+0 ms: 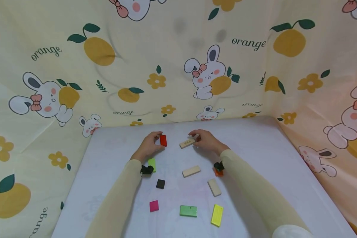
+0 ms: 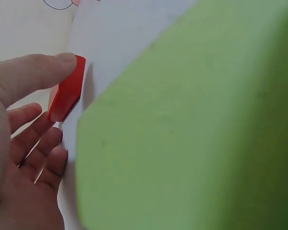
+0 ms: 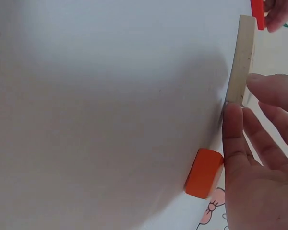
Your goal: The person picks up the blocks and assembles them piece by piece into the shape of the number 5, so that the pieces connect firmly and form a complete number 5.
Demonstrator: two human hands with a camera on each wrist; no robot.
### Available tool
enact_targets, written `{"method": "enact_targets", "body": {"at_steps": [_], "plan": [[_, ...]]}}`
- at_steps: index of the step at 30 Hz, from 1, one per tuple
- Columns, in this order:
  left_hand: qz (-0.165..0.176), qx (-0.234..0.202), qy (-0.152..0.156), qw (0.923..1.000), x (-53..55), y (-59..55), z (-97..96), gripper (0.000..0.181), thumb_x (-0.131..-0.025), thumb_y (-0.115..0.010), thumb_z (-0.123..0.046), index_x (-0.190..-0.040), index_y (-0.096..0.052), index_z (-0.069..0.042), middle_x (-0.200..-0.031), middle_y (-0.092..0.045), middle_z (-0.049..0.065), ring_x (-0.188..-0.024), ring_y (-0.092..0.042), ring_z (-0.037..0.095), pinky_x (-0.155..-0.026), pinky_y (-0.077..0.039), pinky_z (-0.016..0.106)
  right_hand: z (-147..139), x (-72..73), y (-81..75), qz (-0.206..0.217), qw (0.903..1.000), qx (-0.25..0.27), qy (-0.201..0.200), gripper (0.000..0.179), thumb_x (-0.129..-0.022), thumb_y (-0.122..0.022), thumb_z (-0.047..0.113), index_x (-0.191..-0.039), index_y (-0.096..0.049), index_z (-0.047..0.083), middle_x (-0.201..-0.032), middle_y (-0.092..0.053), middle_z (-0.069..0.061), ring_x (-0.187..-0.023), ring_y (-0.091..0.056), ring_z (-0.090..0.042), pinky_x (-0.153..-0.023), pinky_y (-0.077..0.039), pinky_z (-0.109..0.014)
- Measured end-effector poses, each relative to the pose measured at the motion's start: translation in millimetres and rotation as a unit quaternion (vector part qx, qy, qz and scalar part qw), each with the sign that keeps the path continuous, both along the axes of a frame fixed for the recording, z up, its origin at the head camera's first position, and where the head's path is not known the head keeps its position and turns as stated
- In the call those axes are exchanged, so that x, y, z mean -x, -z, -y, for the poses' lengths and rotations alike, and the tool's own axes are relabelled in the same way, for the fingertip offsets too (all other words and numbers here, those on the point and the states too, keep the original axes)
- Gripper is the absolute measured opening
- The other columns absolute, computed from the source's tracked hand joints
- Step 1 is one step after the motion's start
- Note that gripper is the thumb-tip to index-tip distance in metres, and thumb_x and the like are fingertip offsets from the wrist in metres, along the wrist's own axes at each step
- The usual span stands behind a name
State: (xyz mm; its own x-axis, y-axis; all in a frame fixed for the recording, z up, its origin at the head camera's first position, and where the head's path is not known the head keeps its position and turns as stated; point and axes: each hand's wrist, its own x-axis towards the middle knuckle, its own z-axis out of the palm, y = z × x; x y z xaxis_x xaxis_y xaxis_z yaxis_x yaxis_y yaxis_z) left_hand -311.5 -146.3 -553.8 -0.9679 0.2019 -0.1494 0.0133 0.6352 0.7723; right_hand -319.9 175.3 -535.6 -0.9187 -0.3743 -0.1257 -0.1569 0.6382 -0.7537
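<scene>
At the far part of the table, my left hand (image 1: 150, 145) pinches a red block (image 1: 163, 140), thumb at its near end and a finger at the far end. The left wrist view shows the thumb pressed on that red block (image 2: 73, 91). To the right, my right hand (image 1: 207, 140) holds one end of a plain wooden block (image 1: 186, 143) with dark markings on its face. In the right wrist view the thumb lies along the wooden block (image 3: 241, 60), with a fingertip at its lower end. A light green block (image 1: 152, 164) is partly hidden by the left wrist camera.
Nearer on the white table (image 1: 101, 185) lie two plain wooden blocks (image 1: 191, 171), a black block (image 1: 160, 184), a pink block (image 1: 154, 206), a green block (image 1: 188, 211) and a yellow block (image 1: 217, 215). An orange block (image 3: 205, 173) sits beneath the right wrist. Patterned cloth (image 1: 172, 49) rises behind.
</scene>
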Motion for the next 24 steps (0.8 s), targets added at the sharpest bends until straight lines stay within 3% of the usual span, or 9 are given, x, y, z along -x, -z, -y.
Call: {"method": "enact_targets", "body": {"at_steps": [14, 24], "plan": [[-0.009, 0.014, 0.009, 0.9998, 5.0, 5.5, 1.5, 0.074, -0.094, -0.086, -0.012, -0.159, -0.054, -0.017, -0.158, -0.054, 0.012, -0.145, -0.049, 0.036, -0.122, -0.038, 0.053, 4.9, 12.0, 8.0, -0.001, 0.9982, -0.059, -0.011, 0.041, -0.099, -0.078, 0.006, -0.139, -0.074, 0.015, -0.129, -0.069, -0.005, -0.110, -0.061, -0.026, -0.099, -0.053, -0.042], [-0.006, 0.009, 0.008, 0.9999, 6.8, 5.1, 2.0, 0.070, -0.095, -0.085, -0.013, -0.158, -0.056, -0.019, -0.157, -0.054, 0.011, -0.145, -0.048, 0.035, -0.122, -0.037, 0.056, 4.5, 8.9, 5.5, -0.013, 0.9980, -0.061, 0.003, 0.031, -0.099, -0.076, 0.005, -0.130, -0.078, 0.010, -0.114, -0.070, -0.006, -0.099, -0.060, -0.024, -0.087, -0.053, -0.038]]}}
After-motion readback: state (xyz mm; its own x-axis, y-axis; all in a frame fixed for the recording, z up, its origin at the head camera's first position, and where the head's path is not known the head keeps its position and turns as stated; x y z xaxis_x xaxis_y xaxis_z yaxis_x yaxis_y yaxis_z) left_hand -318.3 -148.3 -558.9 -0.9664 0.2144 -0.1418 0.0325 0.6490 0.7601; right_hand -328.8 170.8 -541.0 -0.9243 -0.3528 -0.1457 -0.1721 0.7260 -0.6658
